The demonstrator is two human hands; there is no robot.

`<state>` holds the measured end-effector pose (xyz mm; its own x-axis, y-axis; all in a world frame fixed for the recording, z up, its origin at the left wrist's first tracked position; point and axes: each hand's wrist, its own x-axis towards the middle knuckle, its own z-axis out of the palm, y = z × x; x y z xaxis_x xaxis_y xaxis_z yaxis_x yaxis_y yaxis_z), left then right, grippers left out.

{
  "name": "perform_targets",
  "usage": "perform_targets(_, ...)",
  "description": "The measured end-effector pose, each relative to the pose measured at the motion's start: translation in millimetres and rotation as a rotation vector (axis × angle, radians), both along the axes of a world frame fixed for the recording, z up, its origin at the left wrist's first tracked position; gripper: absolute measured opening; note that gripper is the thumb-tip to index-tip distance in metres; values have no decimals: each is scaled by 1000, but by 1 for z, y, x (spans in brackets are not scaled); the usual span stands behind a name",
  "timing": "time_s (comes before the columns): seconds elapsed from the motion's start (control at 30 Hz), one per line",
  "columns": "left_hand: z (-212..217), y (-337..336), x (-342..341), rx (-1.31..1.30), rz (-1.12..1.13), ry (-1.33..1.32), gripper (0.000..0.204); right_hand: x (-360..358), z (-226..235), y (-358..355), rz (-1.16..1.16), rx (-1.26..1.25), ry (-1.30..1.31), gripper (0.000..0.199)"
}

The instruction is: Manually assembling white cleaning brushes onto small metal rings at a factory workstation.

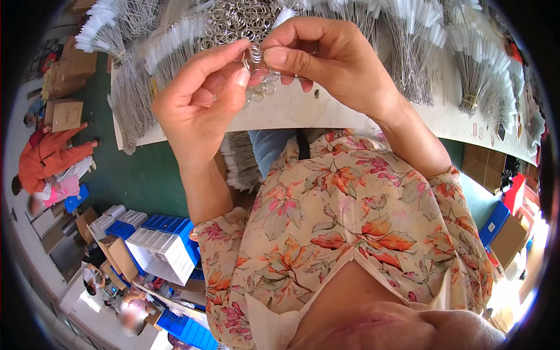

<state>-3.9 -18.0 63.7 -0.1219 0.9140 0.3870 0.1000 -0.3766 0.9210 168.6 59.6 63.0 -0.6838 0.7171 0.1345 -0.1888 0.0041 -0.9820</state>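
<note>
Over the table's near edge, my two hands meet at a small group of shiny metal rings (255, 54). My left hand (201, 96) is closed on them between thumb and forefinger, its other fingers curled behind. From the other side my right hand (332, 61) pinches the rings with thumb and forefinger. A thin wire runs out under the right hand; what it belongs to is hidden. Just below the fingertips a few more rings (263, 89) show. Beyond my hands lies a heap of loose metal rings (245, 22).
Bundles of wire brushes with white bristles (417, 46) line the far side of the white table (344, 114), with more brushes (134, 105) at its left. Blue and white plastic crates (160, 251) and cardboard boxes (65, 115) stand on the left. Other people (52, 154) are farther off.
</note>
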Motion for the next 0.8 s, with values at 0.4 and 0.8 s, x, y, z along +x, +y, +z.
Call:
perform_targets(0.4, -11, 3, -6, 149, 77, 178, 30, 0, 2, 14, 161, 108, -202, 10)
perform_targets(0.8, -63, -11, -141, -341, 539, 212, 21, 43, -132, -42, -213, 855, -647, 7)
